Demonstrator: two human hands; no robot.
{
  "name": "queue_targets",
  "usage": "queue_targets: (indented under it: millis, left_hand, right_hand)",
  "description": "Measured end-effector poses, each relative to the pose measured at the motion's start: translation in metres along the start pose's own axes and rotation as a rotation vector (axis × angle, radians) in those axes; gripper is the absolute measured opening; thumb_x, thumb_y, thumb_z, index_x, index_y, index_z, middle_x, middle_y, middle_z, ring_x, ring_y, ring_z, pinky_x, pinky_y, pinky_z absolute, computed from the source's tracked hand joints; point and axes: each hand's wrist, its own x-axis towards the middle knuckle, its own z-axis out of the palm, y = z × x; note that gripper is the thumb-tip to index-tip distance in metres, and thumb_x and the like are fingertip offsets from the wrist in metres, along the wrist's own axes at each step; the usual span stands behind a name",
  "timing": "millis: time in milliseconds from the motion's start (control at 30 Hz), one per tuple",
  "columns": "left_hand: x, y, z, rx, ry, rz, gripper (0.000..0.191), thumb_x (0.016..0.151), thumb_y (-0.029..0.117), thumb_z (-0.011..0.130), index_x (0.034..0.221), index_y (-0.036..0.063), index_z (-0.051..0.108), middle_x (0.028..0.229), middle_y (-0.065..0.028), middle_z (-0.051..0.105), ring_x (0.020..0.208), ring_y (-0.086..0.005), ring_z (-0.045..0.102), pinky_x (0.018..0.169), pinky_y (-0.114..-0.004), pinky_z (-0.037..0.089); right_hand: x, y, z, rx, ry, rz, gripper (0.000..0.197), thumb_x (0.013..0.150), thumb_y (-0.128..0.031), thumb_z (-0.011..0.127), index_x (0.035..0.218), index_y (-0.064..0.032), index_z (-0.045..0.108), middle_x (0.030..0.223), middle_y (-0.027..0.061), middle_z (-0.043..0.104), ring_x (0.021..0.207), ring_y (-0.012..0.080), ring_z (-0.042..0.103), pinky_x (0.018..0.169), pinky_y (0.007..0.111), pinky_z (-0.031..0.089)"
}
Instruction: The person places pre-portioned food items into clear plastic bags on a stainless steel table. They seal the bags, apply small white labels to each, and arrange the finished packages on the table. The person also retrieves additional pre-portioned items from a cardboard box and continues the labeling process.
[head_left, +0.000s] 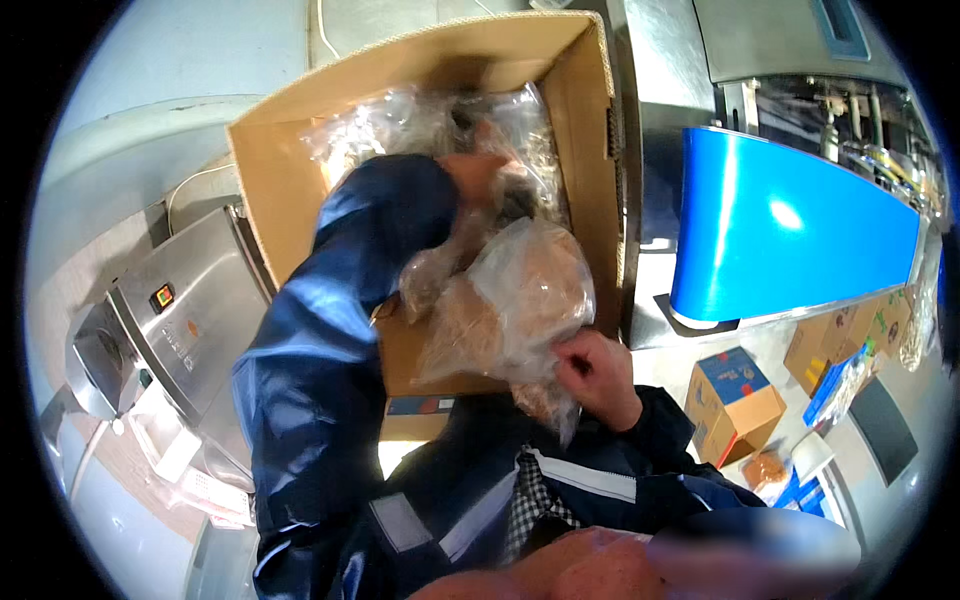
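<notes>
A large open cardboard box stands before me with several clear plastic bags inside. My left hand, blurred, reaches deep into the box among the bags; its fingers are partly hidden, so its grip cannot be told. Nearer to me, at the box's front edge, lies a clear plastic bag of light brown contents. The fingers of my right hand are closed on the gathered plastic at its lower right side. Some of this plastic hangs over the box edge against my dark blue jacket.
A stainless steel machine with a switch stands left of the box. On the right is a machine with a blue curved belt. Below the belt are a smaller cardboard box, further cardboard and plastic-wrapped items.
</notes>
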Motion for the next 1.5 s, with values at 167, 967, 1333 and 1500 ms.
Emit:
queue_targets:
  millis: [167,967,1333,1500]
  left_hand:
    - [0.135,0.017,0.102,0.044,0.619,-0.543,0.095,0.081,0.041,0.072,0.15,-0.0007,0.023,0.158,-0.0192,0.022,0.149,-0.0355,0.01,0.121,-0.044,0.011]
    - [-0.128,-0.006,0.041,-0.47,0.739,-0.061,0.007,0.085,0.003,0.058,0.091,0.0038,0.062,0.074,-0.0066,0.062,0.071,-0.0161,0.057,0.068,-0.031,0.048]
    - [-0.375,0.17,0.025,-0.664,1.056,-0.146,0.006,0.092,0.001,0.058,0.087,0.0026,0.058,0.082,0.0036,0.052,0.077,-0.0055,0.046,0.073,-0.021,0.04]
    - [-0.401,0.302,0.032,-0.565,1.093,-0.082,0.006,0.094,0.002,0.056,0.087,0.0033,0.057,0.083,0.0031,0.053,0.078,-0.0054,0.047,0.073,-0.021,0.039]
  right_hand:
    - [-0.019,0.01,-0.011,-0.024,-0.103,-0.146,0.017,0.075,-0.01,0.073,0.09,-0.0104,0.067,0.083,0.0086,0.067,0.072,0.0258,0.067,0.063,0.036,0.052]
    - [-0.088,-0.023,-0.066,-0.047,0.056,-0.296,0.022,0.068,-0.005,0.076,0.085,-0.0059,0.063,0.07,0.0093,0.062,0.057,0.0223,0.062,0.052,0.031,0.048]
    - [-0.204,-0.037,-0.191,0.057,0.131,-0.201,0.011,0.078,0.005,0.066,0.079,-0.0047,0.061,0.068,0.0012,0.058,0.056,0.0089,0.049,0.052,0.024,0.04]
    - [-0.279,-0.01,-0.268,0.067,0.312,-0.119,0.012,0.076,0.006,0.066,0.081,-0.0041,0.06,0.064,-0.0014,0.053,0.056,0.0047,0.047,0.051,0.022,0.038]
